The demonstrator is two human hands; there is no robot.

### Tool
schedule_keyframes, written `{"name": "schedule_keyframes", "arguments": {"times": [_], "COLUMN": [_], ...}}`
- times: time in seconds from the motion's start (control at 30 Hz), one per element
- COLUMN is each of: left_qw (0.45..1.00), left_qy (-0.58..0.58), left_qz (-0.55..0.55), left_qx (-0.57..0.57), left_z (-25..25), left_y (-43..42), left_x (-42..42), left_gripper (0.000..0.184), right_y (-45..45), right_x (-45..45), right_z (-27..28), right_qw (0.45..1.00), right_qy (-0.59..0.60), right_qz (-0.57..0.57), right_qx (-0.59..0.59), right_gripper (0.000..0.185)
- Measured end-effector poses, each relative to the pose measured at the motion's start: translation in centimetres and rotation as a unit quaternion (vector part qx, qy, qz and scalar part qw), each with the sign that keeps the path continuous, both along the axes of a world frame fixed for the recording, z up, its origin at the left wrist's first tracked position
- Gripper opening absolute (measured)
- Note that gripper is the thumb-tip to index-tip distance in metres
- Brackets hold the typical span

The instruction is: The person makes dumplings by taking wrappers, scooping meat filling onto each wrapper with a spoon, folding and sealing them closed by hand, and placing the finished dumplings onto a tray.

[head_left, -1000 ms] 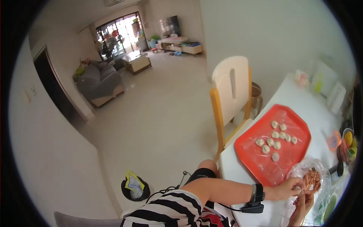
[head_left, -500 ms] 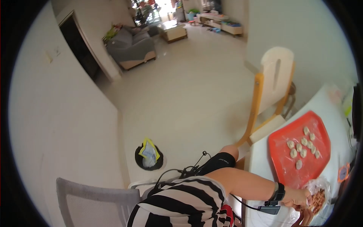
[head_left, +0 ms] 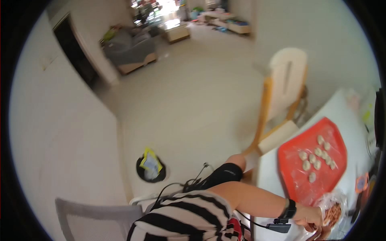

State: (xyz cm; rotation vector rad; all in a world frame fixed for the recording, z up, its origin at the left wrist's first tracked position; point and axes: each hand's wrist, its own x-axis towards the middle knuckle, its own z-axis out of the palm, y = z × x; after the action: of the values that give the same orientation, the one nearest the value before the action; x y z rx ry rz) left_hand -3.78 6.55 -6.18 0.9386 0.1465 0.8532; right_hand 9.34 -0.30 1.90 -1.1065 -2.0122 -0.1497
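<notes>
At the lower right, my left hand point(head_left: 309, 217) is bent with its fingers closed together beside a clear plastic bag point(head_left: 341, 201) of reddish-brown minced filling point(head_left: 333, 213). My right hand point(head_left: 321, 233) touches or nearly touches it from below, partly cut by the dark image border. Whatever lies between the fingers is hidden and blurred. Beyond the hands, a red tray point(head_left: 291, 172) lined with clear film holds several round whitish dough pieces point(head_left: 312, 158).
The white table point(head_left: 267, 193) has an orange item point(head_left: 361, 182) at its right. A wooden chair point(head_left: 287, 80) stands behind the table. A black bin point(head_left: 150, 172), a grey mesh chair point(head_left: 96, 219) and cables point(head_left: 173, 185) are at lower left. A grey sofa point(head_left: 130, 50) stands farther back.
The camera has turned down and leftward, so the tray and hands sit farther right and lower than a second ago. My hands stay close together by the bag.
</notes>
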Motion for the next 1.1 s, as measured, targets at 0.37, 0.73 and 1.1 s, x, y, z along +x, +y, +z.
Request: {"name": "schedule_keyframes", "arguments": {"times": [0.37,0.73,1.1], "left_qw": [0.991,0.985,0.99], "left_qy": [0.099,0.128,0.082], "left_qz": [0.03,0.118,0.076], "left_qx": [-0.09,-0.005,-0.088], "left_z": [4.0,4.6,5.2], "left_y": [-2.6,-3.0,-2.1], "left_x": [-1.8,-0.9,-2.6], "left_gripper": [0.028,0.024,0.033], "right_y": [-0.3,0.0,0.4], "right_x": [-0.5,0.2,1.2], "right_z": [0.6,-0.9,-0.6], "right_qw": [0.993,0.916,0.965], "right_qy": [0.079,0.366,0.235], "right_qz": [-0.017,0.006,0.006], "right_qx": [-0.089,-0.168,-0.113], "right_gripper": [0.019,0.012,0.011]}}
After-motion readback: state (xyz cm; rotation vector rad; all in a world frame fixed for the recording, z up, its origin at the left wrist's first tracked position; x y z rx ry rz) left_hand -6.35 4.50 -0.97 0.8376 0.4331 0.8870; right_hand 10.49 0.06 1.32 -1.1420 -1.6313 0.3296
